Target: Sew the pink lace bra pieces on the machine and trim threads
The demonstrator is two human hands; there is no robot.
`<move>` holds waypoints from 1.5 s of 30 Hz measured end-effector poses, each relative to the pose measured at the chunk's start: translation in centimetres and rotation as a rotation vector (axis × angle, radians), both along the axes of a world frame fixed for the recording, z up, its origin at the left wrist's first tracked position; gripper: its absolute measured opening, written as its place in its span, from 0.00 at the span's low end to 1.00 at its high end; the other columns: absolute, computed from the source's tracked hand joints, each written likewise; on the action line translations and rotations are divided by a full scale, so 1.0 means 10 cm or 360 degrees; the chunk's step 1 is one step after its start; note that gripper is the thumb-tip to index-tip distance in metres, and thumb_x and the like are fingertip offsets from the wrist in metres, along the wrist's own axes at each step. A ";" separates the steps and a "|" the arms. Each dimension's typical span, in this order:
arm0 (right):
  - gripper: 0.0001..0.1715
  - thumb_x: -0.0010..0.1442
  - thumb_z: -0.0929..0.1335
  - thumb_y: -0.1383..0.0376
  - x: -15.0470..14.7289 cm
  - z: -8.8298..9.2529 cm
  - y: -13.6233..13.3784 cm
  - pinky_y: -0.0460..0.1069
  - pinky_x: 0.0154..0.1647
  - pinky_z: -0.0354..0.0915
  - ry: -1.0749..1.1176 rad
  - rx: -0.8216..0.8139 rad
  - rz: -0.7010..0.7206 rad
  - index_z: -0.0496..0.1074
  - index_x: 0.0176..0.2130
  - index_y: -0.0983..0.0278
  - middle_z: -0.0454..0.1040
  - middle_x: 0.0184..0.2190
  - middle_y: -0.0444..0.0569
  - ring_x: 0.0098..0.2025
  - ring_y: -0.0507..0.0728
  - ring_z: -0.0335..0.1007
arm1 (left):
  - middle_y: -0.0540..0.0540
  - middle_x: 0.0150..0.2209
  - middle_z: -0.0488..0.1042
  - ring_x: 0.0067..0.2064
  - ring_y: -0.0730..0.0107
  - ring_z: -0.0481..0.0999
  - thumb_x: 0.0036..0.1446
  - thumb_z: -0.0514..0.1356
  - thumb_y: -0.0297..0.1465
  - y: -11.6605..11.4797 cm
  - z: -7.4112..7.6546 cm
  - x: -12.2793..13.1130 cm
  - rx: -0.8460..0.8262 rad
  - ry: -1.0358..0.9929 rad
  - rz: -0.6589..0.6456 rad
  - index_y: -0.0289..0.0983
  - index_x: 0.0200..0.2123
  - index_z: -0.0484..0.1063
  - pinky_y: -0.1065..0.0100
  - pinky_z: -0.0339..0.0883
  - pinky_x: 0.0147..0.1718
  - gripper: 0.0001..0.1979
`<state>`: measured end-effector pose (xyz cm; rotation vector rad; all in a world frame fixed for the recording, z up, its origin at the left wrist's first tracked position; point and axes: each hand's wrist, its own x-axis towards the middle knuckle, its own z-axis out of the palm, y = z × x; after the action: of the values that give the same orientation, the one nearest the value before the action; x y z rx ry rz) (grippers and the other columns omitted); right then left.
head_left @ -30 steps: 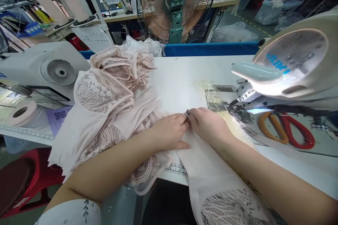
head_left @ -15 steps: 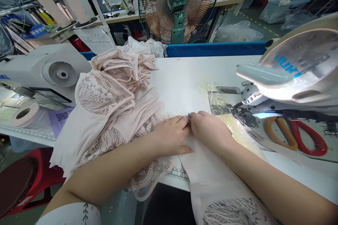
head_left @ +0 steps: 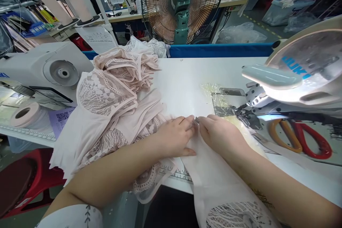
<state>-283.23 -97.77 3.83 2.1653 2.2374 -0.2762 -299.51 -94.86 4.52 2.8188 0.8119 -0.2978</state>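
My left hand [head_left: 176, 137] presses its bent fingers onto the pale pink lace-trimmed garment [head_left: 213, 178] and pinches its edge. Close beside it, my right hand [head_left: 223, 135] is closed, and a small dark metal tip [head_left: 197, 119] sticks out between the thumb and fingers toward the left fingertips. The rest of that tool is hidden in the hand. The garment runs down over the table's front edge, with a lace part at the bottom. Left of my hands lies a heap of similar pale pink lace garments [head_left: 107, 94], partly under my left forearm.
At right stands a sewing machine [head_left: 294, 67], with orange-and-red-handled scissors [head_left: 312, 140] below it. Another machine [head_left: 45, 73] and a white roll [head_left: 26, 115] are at left. A large fan [head_left: 183, 7] stands behind the white table [head_left: 184, 78].
My right hand, with the metal tip, has shifted slightly right, away from the left fingertips. The left hand stays nearly in place on the fabric. The view has moved slightly.
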 end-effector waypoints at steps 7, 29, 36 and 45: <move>0.11 0.57 0.59 0.72 -0.05 -0.03 0.06 0.47 0.22 0.45 -0.0012 -0.0052 -0.0019 0.68 0.29 0.64 0.60 0.23 0.45 0.21 0.51 0.51 | 0.31 0.66 0.53 0.64 0.46 0.56 0.58 0.58 0.49 0.02 -0.01 -0.01 -0.0026 -0.0036 -0.0012 0.30 0.60 0.61 0.52 0.59 0.57 0.36; 0.15 0.60 0.57 0.69 0.03 -0.02 -0.12 0.46 0.22 0.46 -0.0031 0.0009 0.0053 0.69 0.30 0.65 0.59 0.23 0.46 0.23 0.51 0.52 | 0.32 0.65 0.54 0.63 0.49 0.58 0.59 0.56 0.51 0.03 0.02 -0.01 0.0103 0.0049 -0.0095 0.30 0.61 0.60 0.57 0.57 0.57 0.37; 0.10 0.57 0.59 0.72 -0.03 -0.08 -0.03 0.46 0.21 0.44 -0.0049 -0.0045 0.0023 0.67 0.28 0.65 0.58 0.23 0.44 0.21 0.50 0.49 | 0.32 0.66 0.53 0.64 0.49 0.57 0.59 0.56 0.50 0.04 0.02 -0.01 0.0095 0.0038 -0.0114 0.29 0.60 0.62 0.58 0.55 0.59 0.35; 0.11 0.54 0.59 0.75 0.09 0.00 -0.33 0.46 0.21 0.43 -0.0105 -0.0046 0.0064 0.65 0.23 0.65 0.56 0.19 0.43 0.20 0.50 0.50 | 0.31 0.67 0.49 0.66 0.45 0.54 0.59 0.56 0.51 0.02 0.02 0.01 0.0020 0.0114 -0.0046 0.33 0.65 0.54 0.54 0.56 0.59 0.39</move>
<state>-282.33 -101.05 3.83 2.0807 2.2251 -0.2308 -299.39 -94.69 4.70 2.8485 0.7903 -0.4017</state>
